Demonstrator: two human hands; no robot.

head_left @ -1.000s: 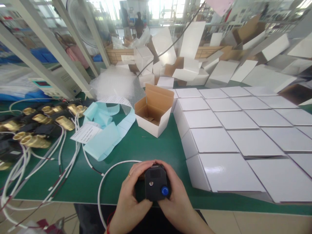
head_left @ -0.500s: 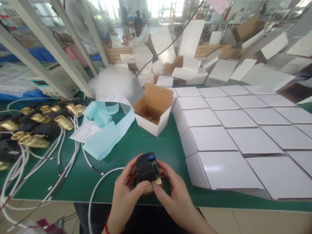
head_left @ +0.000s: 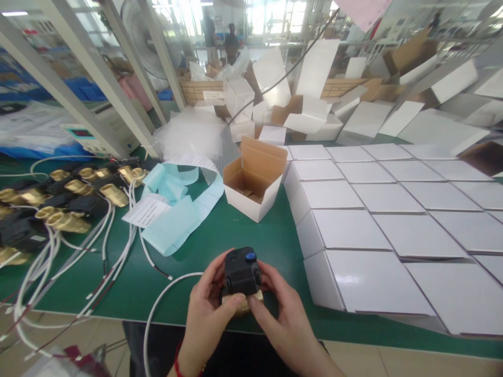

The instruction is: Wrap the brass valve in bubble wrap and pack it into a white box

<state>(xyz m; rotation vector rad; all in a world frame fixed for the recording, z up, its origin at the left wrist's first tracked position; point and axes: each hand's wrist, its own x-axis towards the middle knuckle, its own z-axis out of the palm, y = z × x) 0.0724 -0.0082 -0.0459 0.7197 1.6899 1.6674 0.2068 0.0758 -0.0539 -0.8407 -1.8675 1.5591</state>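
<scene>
Workshop floor, bright windows at the far end, two blurred people (head_left: 231,39) back there, a big fan (head_left: 145,36) behind the slanted grey posts (head_left: 98,78). Green bench (head_left: 267,238) in front of me, pretty full.

Person at the near edge has a valve unit (head_left: 242,275) in both hands, just over the bench edge: black housing on top, blue knob (head_left: 250,257) facing up, brass below. Left hand (head_left: 206,309) curled round its left side, thumb pressed on the brass at the near face. Right hand (head_left: 285,314) cups the other side, thumb also on the brass, tips almost meeting. Fingers behind partly hidden, can't tell their exact grip. White cable (head_left: 157,301) loops out from beside the left hand, down past the bench edge; its joint is hidden.

Beyond the hands: one white carton (head_left: 245,207), lid up, brown inside, some cardboard at the bottom. Right: closed white boxes (head_left: 353,225) in tight rows. Left: pale blue label strip (head_left: 167,233), curled, then a cluster of brass-and-black units (head_left: 68,221) with leads trailing toward the near edge. Bubble wrap (head_left: 192,133) and a heap of unfolded boxes (head_left: 316,73) at the back.
</scene>
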